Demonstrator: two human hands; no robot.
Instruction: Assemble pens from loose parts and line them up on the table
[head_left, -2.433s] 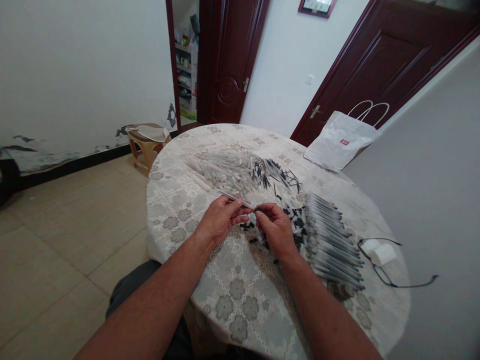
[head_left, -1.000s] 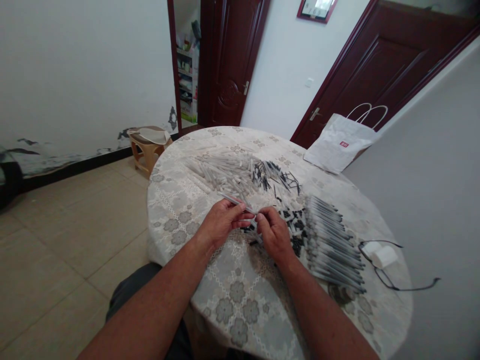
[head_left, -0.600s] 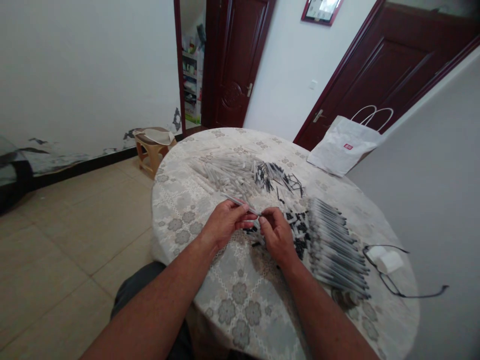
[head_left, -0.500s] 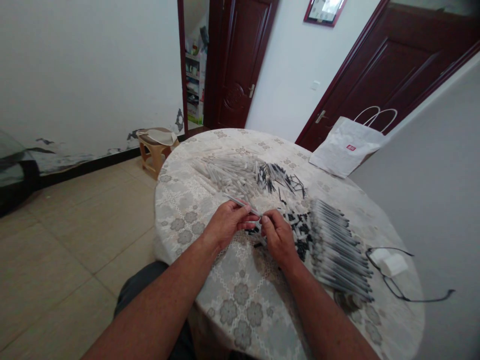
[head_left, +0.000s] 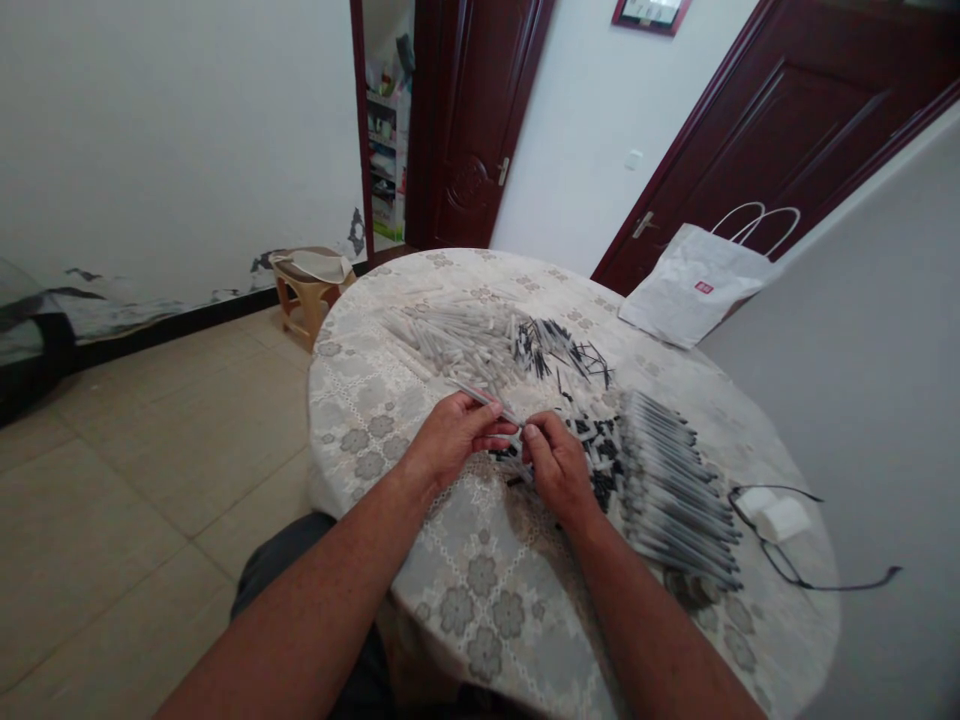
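Observation:
My left hand (head_left: 454,435) is closed around a slim, pale translucent pen barrel (head_left: 471,391), which slants down toward the right. At the barrel's lower right end, the thumb and fingertips of my right hand (head_left: 556,465) are pinched together; any small part between them is hidden. Just beyond both hands lies a loose heap of pale pen barrels (head_left: 457,340), with thin black sticks (head_left: 551,345), like refills, at its right. Small black and clear pieces (head_left: 600,445), perhaps caps, are scattered beside and under my right hand. Further right, dark-cored pens (head_left: 675,490) lie stacked side by side.
A flowered cloth covers the round table (head_left: 484,610). Eyeglasses (head_left: 787,575) and a white block-like item (head_left: 781,522) rest near its right edge. A white paper bag (head_left: 690,285) stands at the far right, and a stool (head_left: 309,300) sits on the floor behind left.
The view has shifted slightly. Both hands keep nearly the same place and grip on the pen barrel, with my right fingertips still at its end.

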